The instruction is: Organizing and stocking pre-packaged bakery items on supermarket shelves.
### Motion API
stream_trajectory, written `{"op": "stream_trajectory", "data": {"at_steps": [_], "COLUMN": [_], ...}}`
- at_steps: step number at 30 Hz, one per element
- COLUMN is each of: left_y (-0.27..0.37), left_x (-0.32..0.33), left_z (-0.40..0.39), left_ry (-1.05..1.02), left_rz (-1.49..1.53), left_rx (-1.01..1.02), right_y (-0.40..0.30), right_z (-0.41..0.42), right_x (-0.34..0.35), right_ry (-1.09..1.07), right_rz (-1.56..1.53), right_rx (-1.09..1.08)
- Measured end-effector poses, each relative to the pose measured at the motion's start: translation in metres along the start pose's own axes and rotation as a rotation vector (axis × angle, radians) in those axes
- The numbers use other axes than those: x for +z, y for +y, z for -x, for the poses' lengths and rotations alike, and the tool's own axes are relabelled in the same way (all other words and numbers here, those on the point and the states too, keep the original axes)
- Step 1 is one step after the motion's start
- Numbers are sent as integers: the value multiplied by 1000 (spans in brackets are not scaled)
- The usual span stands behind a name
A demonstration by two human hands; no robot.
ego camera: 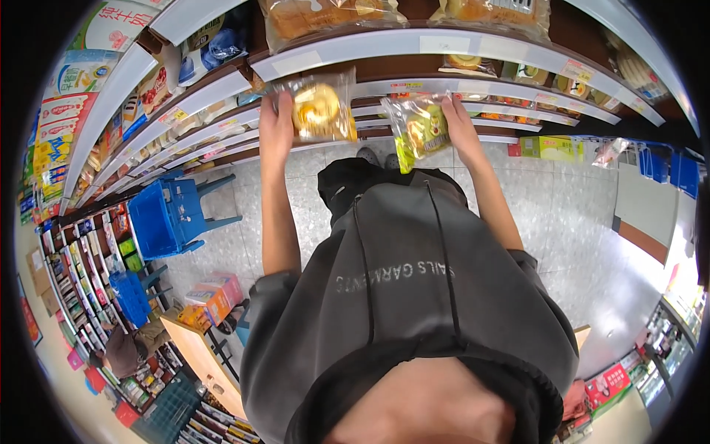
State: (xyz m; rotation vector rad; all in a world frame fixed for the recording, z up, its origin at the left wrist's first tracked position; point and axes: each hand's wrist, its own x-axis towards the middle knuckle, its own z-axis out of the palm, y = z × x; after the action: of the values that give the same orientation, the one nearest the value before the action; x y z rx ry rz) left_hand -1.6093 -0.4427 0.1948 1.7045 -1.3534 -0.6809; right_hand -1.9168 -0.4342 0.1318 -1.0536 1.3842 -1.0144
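Observation:
My left hand (277, 119) grips the left side of a clear packet holding a round, yellow, swirled pastry (319, 108). On the other side, my right hand (461, 125) has hold of a clear and green packet of green-tinged baked goods (421, 126), pinched along its right edge. The two packets are apart, both held up in front of the lower shelves. A similar packaged round pastry (468, 64) lies on the shelf beyond my right hand. Bagged bread loaves (333, 16) sit on the shelf above.
Tiered shelves with white price-label edges (388, 50) curve across the front. Milk cartons (66, 114) are stacked at the left. A blue plastic stool (166, 216) stands on the grey tiled floor (516, 194). Farther back at lower left, a person (125, 349) is by other shelves.

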Motion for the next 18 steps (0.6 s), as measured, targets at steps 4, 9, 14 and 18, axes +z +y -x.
{"op": "stream_trajectory", "data": {"at_steps": [4,9,14,18], "left_y": [-13,-29,-68,-35], "left_x": [16,33,32,56], "left_z": [-56,-101,-82,-76], "left_ry": [10,-48,106,171], "left_rz": [37,-365,-485,-621], "left_rx": [230,323,529,645], "right_y": [-14,-50,-67,-65], "right_z": [-16,-36,-74,-103], "right_x": [-3,-6,38,29], "right_ry": [-18,9,0,77], "right_rz": [70,-39,-93,242], "right_rx": [-64,-227,-231,-451]}}
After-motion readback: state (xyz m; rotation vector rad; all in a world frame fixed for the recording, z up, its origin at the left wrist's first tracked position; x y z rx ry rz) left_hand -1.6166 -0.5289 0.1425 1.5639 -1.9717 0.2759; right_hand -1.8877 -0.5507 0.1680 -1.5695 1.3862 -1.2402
